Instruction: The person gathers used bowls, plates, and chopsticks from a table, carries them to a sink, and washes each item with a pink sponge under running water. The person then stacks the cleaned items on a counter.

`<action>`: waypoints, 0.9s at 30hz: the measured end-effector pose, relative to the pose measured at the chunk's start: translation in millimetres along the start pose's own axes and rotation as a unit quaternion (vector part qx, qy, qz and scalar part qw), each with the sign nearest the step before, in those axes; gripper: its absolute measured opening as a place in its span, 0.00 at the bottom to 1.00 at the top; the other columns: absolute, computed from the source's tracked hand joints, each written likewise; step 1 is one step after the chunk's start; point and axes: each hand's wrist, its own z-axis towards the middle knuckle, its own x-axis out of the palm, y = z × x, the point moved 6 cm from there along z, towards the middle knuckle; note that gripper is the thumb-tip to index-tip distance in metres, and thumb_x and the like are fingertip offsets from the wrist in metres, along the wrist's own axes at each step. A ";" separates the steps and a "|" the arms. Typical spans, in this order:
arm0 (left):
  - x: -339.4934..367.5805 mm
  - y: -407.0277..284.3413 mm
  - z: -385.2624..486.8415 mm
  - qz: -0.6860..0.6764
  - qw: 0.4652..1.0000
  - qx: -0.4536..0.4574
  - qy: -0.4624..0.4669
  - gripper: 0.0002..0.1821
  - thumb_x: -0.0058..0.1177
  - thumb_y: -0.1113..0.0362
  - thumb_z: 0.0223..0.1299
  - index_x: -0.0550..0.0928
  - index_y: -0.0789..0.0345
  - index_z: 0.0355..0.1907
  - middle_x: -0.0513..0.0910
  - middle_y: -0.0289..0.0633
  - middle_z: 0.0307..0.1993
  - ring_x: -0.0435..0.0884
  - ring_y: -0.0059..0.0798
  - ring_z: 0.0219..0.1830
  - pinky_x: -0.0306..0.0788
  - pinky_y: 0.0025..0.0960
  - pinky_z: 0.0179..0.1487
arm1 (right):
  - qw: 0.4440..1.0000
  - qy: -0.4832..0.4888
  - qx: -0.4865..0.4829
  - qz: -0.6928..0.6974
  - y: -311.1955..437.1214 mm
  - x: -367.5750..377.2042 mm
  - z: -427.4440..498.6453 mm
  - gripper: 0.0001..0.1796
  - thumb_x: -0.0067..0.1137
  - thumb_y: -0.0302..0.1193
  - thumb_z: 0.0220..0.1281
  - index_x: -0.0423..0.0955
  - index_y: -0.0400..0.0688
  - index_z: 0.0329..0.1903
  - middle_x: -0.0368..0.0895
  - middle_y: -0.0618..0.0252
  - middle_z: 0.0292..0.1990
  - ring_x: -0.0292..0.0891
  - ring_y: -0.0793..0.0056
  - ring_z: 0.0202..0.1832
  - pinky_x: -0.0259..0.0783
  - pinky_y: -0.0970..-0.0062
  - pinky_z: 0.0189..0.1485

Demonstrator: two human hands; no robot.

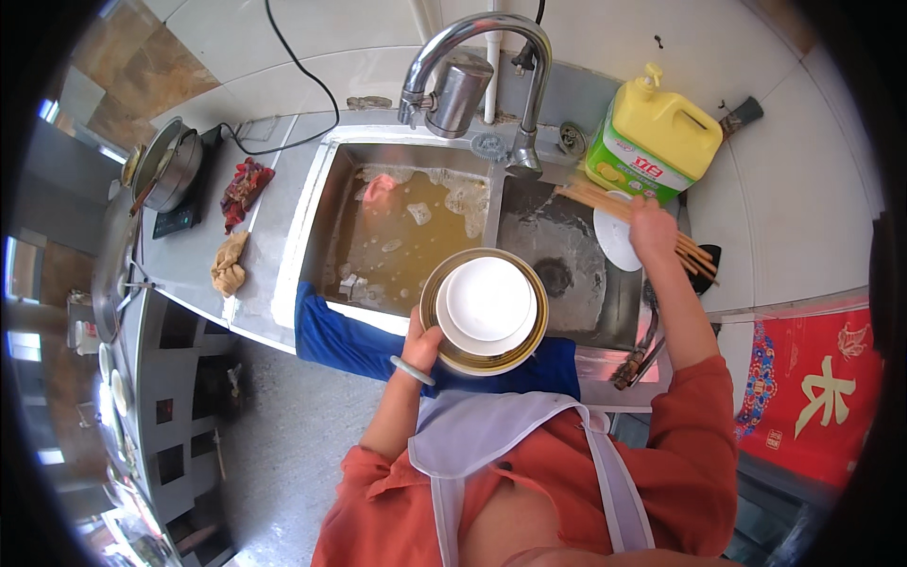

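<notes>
My left hand (423,342) grips the rim of a stack of nested bowls, with a small white bowl (491,298) on top and a brown-banded one (434,283) beneath. The stack is held over the front edge of the double sink, near its divider. In my right hand (652,228) is a bundle of wooden chopsticks (602,202), slightly blurred, above the right basin (538,234). Partly behind the chopsticks leans a white plate (618,237). Murky, sudsy water (425,248) stands in the left basin, with a pink cloth or sponge (380,188) partly in it.
A chrome faucet (489,25) arches over the sink. Behind the right basin stands a yellow detergent jug (659,135). A blue cloth (354,347) drapes the front edge. On the left counter lie a tan cloth (229,264), a red cloth (246,193) and a metal pot (170,170).
</notes>
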 end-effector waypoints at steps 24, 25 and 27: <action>-8.8 15.7 3.4 0.088 0.991 0.096 0.011 0.28 0.55 0.65 0.54 0.63 0.70 0.56 0.72 0.46 0.50 0.70 0.30 0.53 0.64 0.31 0.57 | 0.505 0.392 0.099 0.763 156.1 -37.0 -88.6 0.18 0.53 0.22 0.48 0.71 0.31 0.46 0.78 0.58 0.22 0.75 0.73 0.17 0.73 0.77 0.19; -7.8 17.6 2.1 0.082 0.993 0.089 0.012 0.28 0.55 0.64 0.54 0.63 0.70 0.56 0.72 0.46 0.50 0.71 0.30 0.52 0.64 0.31 0.57 | 0.521 0.384 0.099 0.756 156.5 -34.7 -86.9 0.16 0.53 0.22 0.49 0.71 0.32 0.43 0.77 0.59 0.22 0.74 0.73 0.16 0.72 0.77 0.17; -9.9 16.9 2.0 0.123 0.989 0.088 0.001 0.28 0.55 0.63 0.54 0.63 0.70 0.55 0.73 0.46 0.49 0.71 0.30 0.52 0.65 0.31 0.57 | 0.592 0.353 0.087 0.719 159.9 -32.0 -82.0 0.13 0.55 0.24 0.49 0.70 0.33 0.40 0.76 0.60 0.20 0.72 0.75 0.14 0.70 0.77 0.16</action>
